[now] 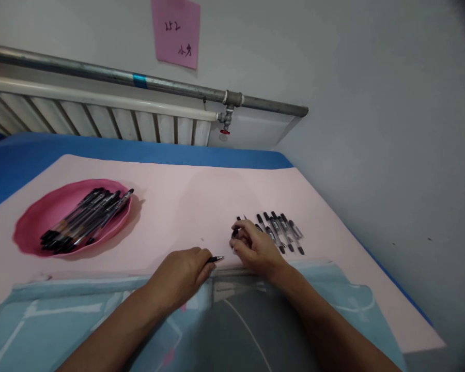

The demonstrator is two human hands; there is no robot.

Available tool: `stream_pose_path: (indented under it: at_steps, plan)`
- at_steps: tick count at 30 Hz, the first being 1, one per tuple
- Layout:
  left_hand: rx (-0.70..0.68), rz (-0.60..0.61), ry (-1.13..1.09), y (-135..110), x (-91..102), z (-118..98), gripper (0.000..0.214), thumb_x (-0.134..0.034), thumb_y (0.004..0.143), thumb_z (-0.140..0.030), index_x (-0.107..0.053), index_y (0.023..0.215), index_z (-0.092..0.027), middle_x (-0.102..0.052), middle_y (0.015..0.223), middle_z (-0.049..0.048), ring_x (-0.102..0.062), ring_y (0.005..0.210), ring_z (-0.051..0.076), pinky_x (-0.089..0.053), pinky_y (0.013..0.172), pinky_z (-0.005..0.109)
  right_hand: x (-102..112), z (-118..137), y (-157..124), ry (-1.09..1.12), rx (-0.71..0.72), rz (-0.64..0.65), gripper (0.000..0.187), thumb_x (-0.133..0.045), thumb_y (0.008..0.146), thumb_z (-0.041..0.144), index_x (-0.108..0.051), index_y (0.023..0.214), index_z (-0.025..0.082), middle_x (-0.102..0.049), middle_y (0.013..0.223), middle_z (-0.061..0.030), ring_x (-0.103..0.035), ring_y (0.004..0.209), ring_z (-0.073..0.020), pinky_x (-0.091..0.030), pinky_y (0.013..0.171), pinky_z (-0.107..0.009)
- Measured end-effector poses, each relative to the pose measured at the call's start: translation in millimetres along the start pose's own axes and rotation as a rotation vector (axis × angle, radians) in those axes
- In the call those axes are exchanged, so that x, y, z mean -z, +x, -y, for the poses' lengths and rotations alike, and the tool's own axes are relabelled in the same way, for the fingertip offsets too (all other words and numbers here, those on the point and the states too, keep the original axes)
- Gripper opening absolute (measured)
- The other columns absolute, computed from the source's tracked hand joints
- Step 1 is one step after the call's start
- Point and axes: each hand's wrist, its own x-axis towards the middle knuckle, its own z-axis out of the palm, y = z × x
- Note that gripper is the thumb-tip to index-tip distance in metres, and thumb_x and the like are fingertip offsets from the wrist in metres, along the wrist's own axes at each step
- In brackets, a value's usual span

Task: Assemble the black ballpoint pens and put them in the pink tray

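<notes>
My left hand (184,274) is closed round a black pen (216,259) whose tip sticks out to the right, low over the pink sheet. Just right of it, my right hand (256,245) has its fingers curled on a small black pen cap (234,233). Beyond my right hand, a row of several black pens (281,231) lies side by side on the pink sheet. At the left, a pink plate (39,214) holds a pile of several more black pens (83,219).
A pink sheet (186,201) covers the blue table (42,152). A light blue patterned cloth (81,320) lies at the near edge. A radiator (101,124) and metal pipe (139,80) run along the back wall, with a pink note (176,31) above. A grey wall stands at the right.
</notes>
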Motion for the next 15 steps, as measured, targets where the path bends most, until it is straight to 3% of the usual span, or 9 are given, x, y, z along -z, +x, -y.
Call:
stream_pose_path:
  at_steps: [6,15]
  plan:
    - [-0.005,-0.001,0.008,-0.6,0.6,0.0,0.037,-0.029,0.091,-0.040,-0.058,0.097,-0.019,-0.064,0.083,0.0055,-0.060,0.077,0.018,-0.044,0.069,0.029,-2.8,2.7,0.1,0.426,-0.117,-0.078,0.019,-0.052,0.074,0.029,-0.041,0.087,0.020,-0.055,0.067,0.0023,-0.054,0.049,-0.0101,-0.039,0.040,-0.020]
    - [0.026,0.001,0.043,0.7,3.5,-1.6,0.034,-0.030,0.090,-0.039,-0.057,0.090,-0.018,-0.063,0.081,0.0047,-0.058,0.072,0.017,-0.042,0.064,0.029,-7.3,6.5,-1.4,0.495,-0.179,0.028,0.016,-0.054,0.071,0.028,-0.044,0.080,0.019,-0.057,0.067,0.0019,-0.057,0.050,-0.0105,-0.041,0.037,-0.018]
